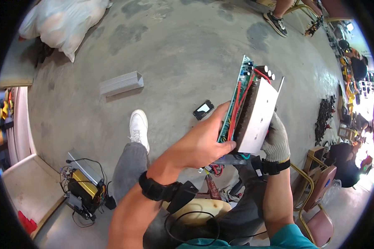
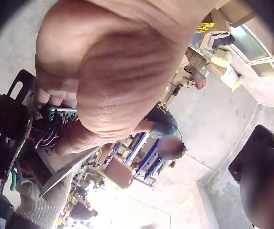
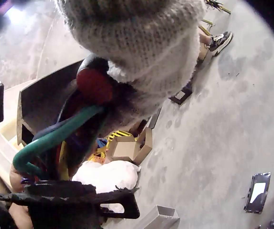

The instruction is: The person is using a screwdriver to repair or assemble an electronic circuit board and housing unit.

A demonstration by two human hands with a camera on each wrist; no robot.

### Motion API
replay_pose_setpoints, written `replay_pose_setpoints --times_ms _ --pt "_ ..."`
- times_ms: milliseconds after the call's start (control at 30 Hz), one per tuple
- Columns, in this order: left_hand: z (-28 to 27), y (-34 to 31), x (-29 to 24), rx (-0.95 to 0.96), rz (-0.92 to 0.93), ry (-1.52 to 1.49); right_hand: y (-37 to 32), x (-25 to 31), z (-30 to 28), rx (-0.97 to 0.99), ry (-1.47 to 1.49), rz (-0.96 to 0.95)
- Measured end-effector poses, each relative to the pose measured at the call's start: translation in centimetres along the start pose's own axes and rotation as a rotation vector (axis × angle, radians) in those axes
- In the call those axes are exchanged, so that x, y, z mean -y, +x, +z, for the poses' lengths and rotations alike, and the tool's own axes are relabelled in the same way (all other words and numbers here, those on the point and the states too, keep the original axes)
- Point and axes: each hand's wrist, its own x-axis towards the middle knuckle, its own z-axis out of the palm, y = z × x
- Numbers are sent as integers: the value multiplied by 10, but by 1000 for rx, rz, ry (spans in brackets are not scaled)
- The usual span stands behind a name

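Observation:
My bare left hand [image 1: 199, 145] grips an electronic unit, thumb near the lower edge of its silvery metal plate [image 1: 259, 118] and fingers behind the green circuit board [image 1: 240, 81]. Red wires [image 1: 235, 110] run between board and plate, with several capacitors [image 1: 265, 71] at the upper end. In a knitted glove, my right hand [image 1: 277, 135] is at the plate's right side, its fingers partly hidden. The right wrist view shows it curled round a dark handle with a red end [image 3: 95, 86], beside a thick green wire [image 3: 56, 136]; I cannot tell the handle's kind.
On the concrete floor lie a grey metal profile [image 1: 122, 84] and a small black module [image 1: 203, 109]. Wired parts with a gold block [image 1: 85, 182] stand at lower left. Chairs [image 1: 320, 189] are at right, a white sack [image 1: 66, 25] at upper left. Another person's shoe [image 1: 275, 23] shows.

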Motion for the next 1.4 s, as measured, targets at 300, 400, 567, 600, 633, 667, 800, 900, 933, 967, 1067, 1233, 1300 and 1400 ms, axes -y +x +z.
replay_pose_setpoints --times_ms 300,400,567,600,633,667,800,900,933,967,1067,1233,1300,1400 --pt "0 -5 -5 24 32 -86 7 -5 -6 53 16 22" --pt "-2 -3 -3 22 41 -96 8 -6 -8 72 63 65" --pt "-4 -4 -3 17 28 -73 4 -7 -1 108 70 18" --pt "-4 -4 -3 12 26 -95 5 -8 -3 105 74 11" --pt "-4 -4 0 21 23 -91 8 -10 -7 102 81 18" --pt "-4 -2 5 -4 77 -53 9 -10 -10 98 91 23" --pt "-14 -6 -3 -37 -36 -144 1 -11 12 56 27 24" --pt "-23 -8 -6 -60 -166 -278 2 -14 23 52 -79 -23" --pt "-26 -8 -3 -22 -188 -272 2 -12 24 75 -130 -16" --pt "-28 -8 3 -80 -205 -319 -1 -11 28 66 -130 -11" --pt "-24 4 17 -192 -237 -389 -9 -1 41 101 -145 -6" --pt "-15 10 11 -348 -283 -252 -4 2 30 68 -190 -24" --pt "-18 12 16 -336 -269 -202 -7 5 34 82 -179 -44" --pt "-13 15 13 -320 -222 -165 -7 2 33 98 -178 -73"
